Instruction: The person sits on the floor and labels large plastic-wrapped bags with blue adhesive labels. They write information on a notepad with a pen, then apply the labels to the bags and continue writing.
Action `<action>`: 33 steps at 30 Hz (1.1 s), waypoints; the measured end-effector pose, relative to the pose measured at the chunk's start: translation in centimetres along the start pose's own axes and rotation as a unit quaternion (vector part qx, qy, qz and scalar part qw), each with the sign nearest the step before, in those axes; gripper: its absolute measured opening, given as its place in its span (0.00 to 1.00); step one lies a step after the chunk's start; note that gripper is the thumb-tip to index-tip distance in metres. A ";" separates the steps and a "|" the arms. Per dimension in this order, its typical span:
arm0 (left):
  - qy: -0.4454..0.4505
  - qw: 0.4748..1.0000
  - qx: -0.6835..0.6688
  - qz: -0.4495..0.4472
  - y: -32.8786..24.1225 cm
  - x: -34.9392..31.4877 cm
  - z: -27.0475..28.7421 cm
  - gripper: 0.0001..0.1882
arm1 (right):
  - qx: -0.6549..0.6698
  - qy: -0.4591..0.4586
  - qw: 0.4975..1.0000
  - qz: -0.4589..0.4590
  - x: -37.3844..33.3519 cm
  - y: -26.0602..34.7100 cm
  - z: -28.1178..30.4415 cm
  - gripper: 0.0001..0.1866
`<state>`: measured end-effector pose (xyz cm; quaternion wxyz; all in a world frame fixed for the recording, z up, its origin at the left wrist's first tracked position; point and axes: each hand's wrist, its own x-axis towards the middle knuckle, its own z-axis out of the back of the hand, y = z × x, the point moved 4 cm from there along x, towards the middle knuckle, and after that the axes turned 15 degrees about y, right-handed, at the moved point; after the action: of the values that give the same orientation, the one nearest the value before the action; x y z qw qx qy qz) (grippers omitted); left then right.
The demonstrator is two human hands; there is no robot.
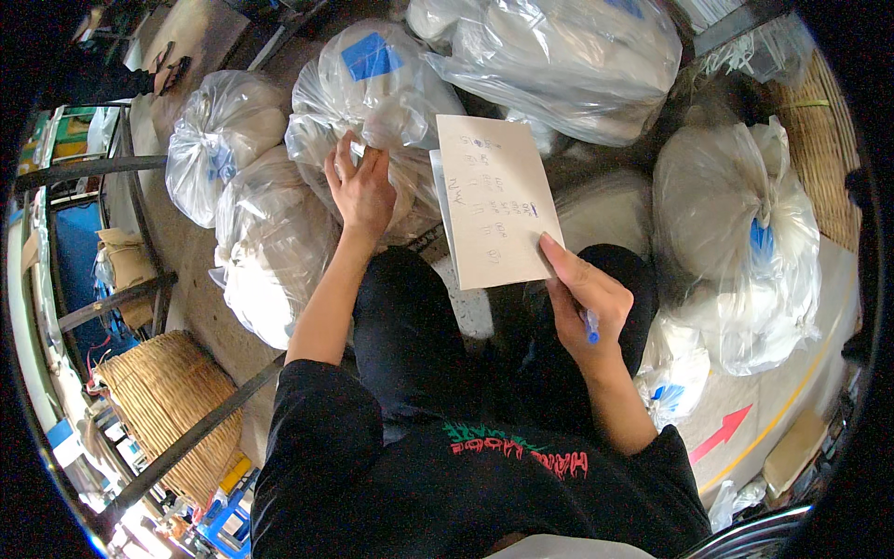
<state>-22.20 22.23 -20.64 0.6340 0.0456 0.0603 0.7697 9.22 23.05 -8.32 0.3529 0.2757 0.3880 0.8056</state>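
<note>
I sit with my left hand (pixel 361 191) reaching out to a clear plastic bag (pixel 377 79) that bears a blue label. Its fingers are bent and seem to pinch the gathered plastic; their tips are partly hidden. My right hand (pixel 592 296) grips a folded sheet of paper (pixel 498 200) by its lower right corner, thumb on top. Rows of handwriting cover the paper, held above my knees. A blue pen (pixel 591 326) is tucked in the same hand, its end sticking out below the fingers.
More filled plastic bags stand around: two at left (pixel 228 121) (pixel 275 247), a large one (pixel 577 56) at the back, another (pixel 736 252) at right. Wicker baskets (pixel 172 410) and a metal rail (pixel 200 419) are at left. A sandalled foot (pixel 172 70) shows at upper left.
</note>
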 end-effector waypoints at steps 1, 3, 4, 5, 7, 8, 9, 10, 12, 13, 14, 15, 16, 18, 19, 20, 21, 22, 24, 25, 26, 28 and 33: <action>0.008 1.000 -0.005 0.005 -0.1 -0.2 0.2 0.23 | 0.001 -0.002 1.000 0.000 0.0 -0.1 0.0 0.23; 0.012 1.000 -0.001 0.019 -0.3 -0.2 0.4 0.23 | 0.009 0.005 1.000 -0.007 -0.1 -0.3 0.0 0.22; 0.009 1.000 0.007 0.028 -0.5 -0.2 0.4 0.22 | 0.016 0.014 1.000 -0.015 -0.3 -0.2 0.0 0.22; 0.006 0.999 0.016 0.036 -0.6 -0.2 0.5 0.22 | 0.023 0.022 0.999 -0.023 -0.3 -0.3 0.0 0.22; 0.018 0.999 0.027 0.044 -0.7 0.2 0.3 0.22 | 0.028 0.016 0.999 -0.015 -0.3 -0.4 0.0 0.23; 0.024 0.998 0.032 0.047 -0.8 0.4 0.1 0.22 | 0.030 0.013 0.999 -0.011 -0.3 -0.5 0.0 0.23; 0.026 0.998 0.009 0.048 -0.7 0.6 -0.2 0.22 | 0.033 0.013 0.999 -0.011 -0.4 -0.5 0.0 0.23; 0.027 0.998 -0.013 0.049 -0.3 0.9 -0.9 0.22 | 0.037 0.014 0.999 -0.011 -0.4 -0.6 0.0 0.23; 0.042 0.997 -0.029 0.051 0.4 1.7 -2.2 0.22 | 0.040 0.012 0.999 -0.016 -0.3 -0.8 0.0 0.22; 0.055 0.997 -0.021 0.052 1.0 2.2 -2.7 0.23 | 0.040 0.012 0.999 -0.021 -0.2 -0.8 0.0 0.22; 0.069 0.996 -0.014 0.054 1.4 2.8 -3.2 0.24 | 0.039 0.011 0.999 -0.025 -0.2 -0.8 0.0 0.22; 0.072 0.996 -0.014 0.059 1.4 3.5 -3.0 0.26 | 0.041 0.012 0.999 -0.029 -0.2 -0.9 0.0 0.22; 0.074 0.995 -0.013 0.063 1.6 4.2 -2.7 0.27 | 0.042 0.013 0.998 -0.033 -0.3 -1.0 0.0 0.22; 0.083 0.994 -0.010 0.072 1.8 5.5 -2.1 0.31 | 0.044 0.015 0.998 -0.040 -0.3 -1.0 0.0 0.23; 0.090 0.993 -0.008 0.077 1.9 6.1 -1.8 0.33 | 0.045 0.016 0.998 -0.043 -0.3 -1.0 0.0 0.23; 0.096 0.992 -0.005 0.081 2.0 6.5 -1.5 0.35 | 0.046 0.016 0.998 -0.046 -0.3 -1.0 0.0 0.23; 0.065 0.996 -0.021 0.065 1.9 6.8 -0.8 0.38 | 0.047 0.015 0.998 -0.048 -0.3 -1.1 0.0 0.24; 0.034 0.998 -0.038 0.048 1.8 7.0 -0.1 0.41 | 0.049 0.014 0.997 -0.050 -0.3 -1.2 0.0 0.24; 0.004 0.999 -0.050 0.017 1.5 7.4 0.7 0.44 | 0.052 0.020 0.997 -0.062 -0.3 -1.3 0.1 0.24; 0.005 0.999 -0.046 0.003 1.6 7.5 0.8 0.43 | 0.053 0.026 0.996 -0.072 -0.3 -1.2 0.1 0.24; 0.006 0.999 -0.041 -0.012 1.7 7.6 1.1 0.43 | 0.054 0.032 0.995 -0.082 -0.3 -1.1 0.1 0.24; 0.097 0.994 -0.048 0.010 1.2 8.3 2.0 0.42 | 0.052 0.027 0.995 -0.076 -0.4 -1.3 0.1 0.24; 0.102 0.995 -0.020 -0.008 1.5 8.4 1.6 0.38 | 0.048 0.034 0.995 -0.083 -0.3 -1.2 0.2 0.24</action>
<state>-25.08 30.28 -18.91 0.6316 -0.0465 0.1102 0.7660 9.93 23.46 -9.22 0.3912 0.2317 0.4598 0.7628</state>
